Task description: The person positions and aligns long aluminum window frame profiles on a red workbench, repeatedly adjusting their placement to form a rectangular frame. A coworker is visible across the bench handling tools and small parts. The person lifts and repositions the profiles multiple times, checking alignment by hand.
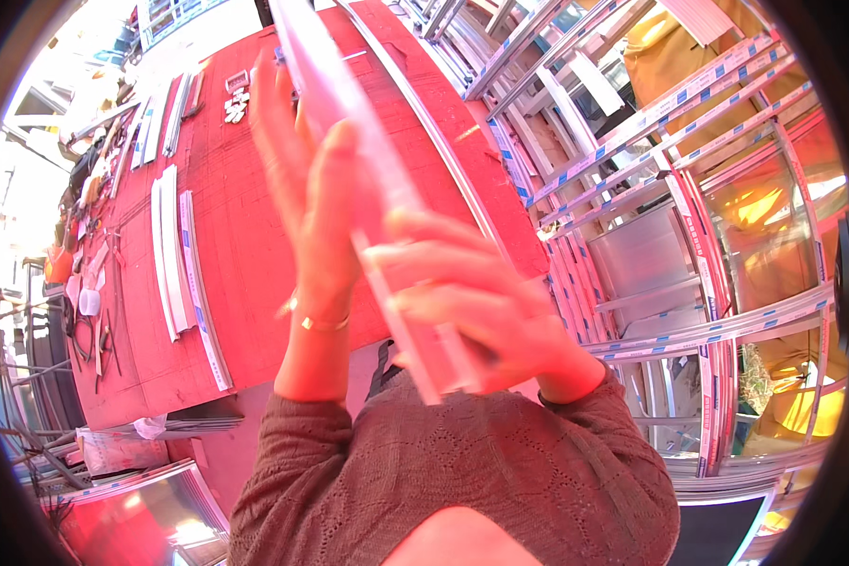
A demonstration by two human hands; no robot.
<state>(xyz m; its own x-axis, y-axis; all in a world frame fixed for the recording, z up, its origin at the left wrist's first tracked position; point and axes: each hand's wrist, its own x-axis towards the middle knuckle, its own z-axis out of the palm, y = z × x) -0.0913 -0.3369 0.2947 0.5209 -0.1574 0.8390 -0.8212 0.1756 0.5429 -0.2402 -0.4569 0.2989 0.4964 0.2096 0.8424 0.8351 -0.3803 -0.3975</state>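
A long pale metal profile slants up in front of me, raised above the red table, its far end running out at the top edge. My right hand has its fingers wrapped over the near part of this profile. My left hand is upright along the profile's left side, fingers stretched out. Whether its palm touches the profile I cannot tell. Both hands and the profile are smeared by motion.
The red table carries pale strips on its left, a long profile on its right and small white pieces farther back. Tools and scraps crowd its left edge. Metal frames stand at the right; panes lean lower left.
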